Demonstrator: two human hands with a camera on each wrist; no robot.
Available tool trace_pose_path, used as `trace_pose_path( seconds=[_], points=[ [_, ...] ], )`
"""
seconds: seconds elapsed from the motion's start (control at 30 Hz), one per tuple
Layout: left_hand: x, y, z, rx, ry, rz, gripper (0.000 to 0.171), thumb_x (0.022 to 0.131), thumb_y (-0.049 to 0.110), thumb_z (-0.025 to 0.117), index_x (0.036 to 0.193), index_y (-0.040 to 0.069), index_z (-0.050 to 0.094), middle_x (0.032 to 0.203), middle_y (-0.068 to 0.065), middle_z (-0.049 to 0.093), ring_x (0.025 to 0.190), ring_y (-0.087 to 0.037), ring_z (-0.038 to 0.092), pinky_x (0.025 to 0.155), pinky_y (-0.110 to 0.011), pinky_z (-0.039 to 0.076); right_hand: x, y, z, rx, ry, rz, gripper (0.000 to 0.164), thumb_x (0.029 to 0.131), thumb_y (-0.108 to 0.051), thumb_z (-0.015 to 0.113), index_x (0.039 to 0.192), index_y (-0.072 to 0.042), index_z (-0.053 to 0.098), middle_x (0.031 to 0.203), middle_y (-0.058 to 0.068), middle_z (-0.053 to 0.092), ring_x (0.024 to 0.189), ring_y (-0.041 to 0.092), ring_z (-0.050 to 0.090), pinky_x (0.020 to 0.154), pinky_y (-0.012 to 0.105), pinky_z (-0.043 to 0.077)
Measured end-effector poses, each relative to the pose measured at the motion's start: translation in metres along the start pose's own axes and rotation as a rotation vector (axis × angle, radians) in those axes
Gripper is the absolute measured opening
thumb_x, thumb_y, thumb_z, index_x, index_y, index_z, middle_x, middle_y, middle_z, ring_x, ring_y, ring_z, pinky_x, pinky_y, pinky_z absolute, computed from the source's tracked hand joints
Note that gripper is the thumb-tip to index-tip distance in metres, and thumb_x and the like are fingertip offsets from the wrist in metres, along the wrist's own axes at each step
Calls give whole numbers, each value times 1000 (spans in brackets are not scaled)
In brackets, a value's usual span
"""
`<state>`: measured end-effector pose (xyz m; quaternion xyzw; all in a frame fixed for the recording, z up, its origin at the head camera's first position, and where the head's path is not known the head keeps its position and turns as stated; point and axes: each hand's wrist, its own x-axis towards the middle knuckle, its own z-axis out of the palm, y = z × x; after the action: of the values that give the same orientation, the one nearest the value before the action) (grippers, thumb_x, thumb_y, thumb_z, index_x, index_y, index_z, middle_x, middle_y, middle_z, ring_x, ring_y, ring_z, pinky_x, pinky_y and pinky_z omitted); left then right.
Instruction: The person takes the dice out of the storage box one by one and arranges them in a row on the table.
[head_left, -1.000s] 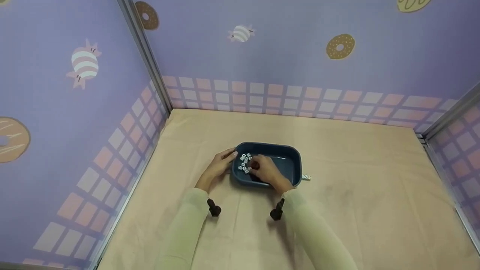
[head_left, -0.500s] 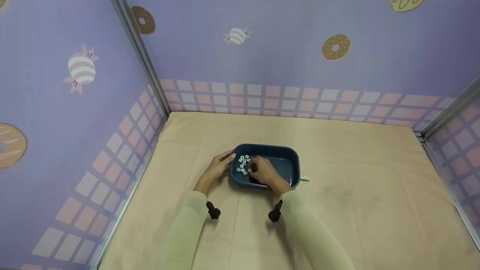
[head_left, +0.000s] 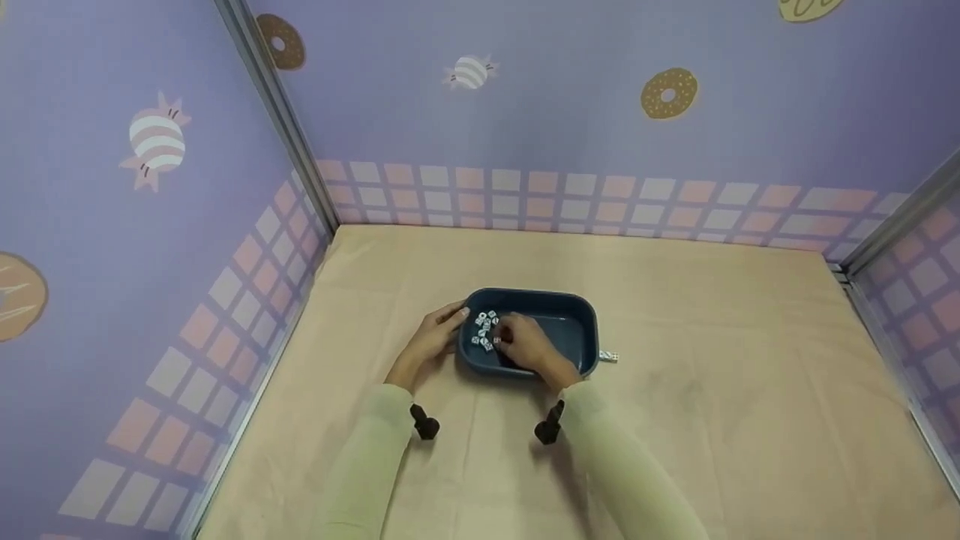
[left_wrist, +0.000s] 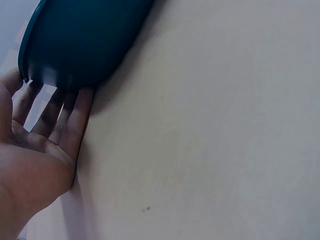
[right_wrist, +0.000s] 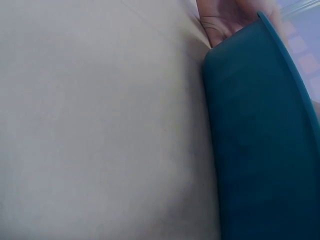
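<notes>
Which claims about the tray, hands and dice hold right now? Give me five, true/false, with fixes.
1. The left hand is at the left end of the tray. True.
2. The right hand is outside the tray. False: its fingers are inside, next to the dice.
3. The dice in view inside the tray lie toward its right end. False: they lie toward its left end.
4. Outer dice lie just past the tray's right end. True.
5. The tray is upside down. False: it stands upright, open side up.
</notes>
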<state>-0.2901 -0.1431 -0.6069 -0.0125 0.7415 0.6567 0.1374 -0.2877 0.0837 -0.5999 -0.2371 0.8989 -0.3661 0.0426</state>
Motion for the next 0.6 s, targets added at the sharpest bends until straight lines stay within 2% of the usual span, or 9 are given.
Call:
trace_pose_path(
  seconds=[0.27,0.47,0.6],
  points=[
    [1,3,-4,13,-18,17,56,108,45,62,156,17,56,155,-10,55,134,-30,61,100,-43,57,0,-6,-8,2,-9,1,7,100,-5,72,107,-3,71,102,6,66,93,20,60,86,42,54],
    [2,4,-1,0,-19,14,55,108,44,63,155,17,57,153,-10,58,133,-29,62,99,-41,57,-8,-10,-35,10,-7,-41,13,101,-8,72,112,-2,74,104,6,69,92,19,63,84,38,56],
    [0,0,-1,-20,-16,-2,55,107,44,64,155,17,57,153,-11,58,133,-30,62,102,-41,56,-22,-11,-61,-53,12,-127,7,100,-7,74,106,-3,74,99,6,70,87,19,65,78,38,57]
  ],
)
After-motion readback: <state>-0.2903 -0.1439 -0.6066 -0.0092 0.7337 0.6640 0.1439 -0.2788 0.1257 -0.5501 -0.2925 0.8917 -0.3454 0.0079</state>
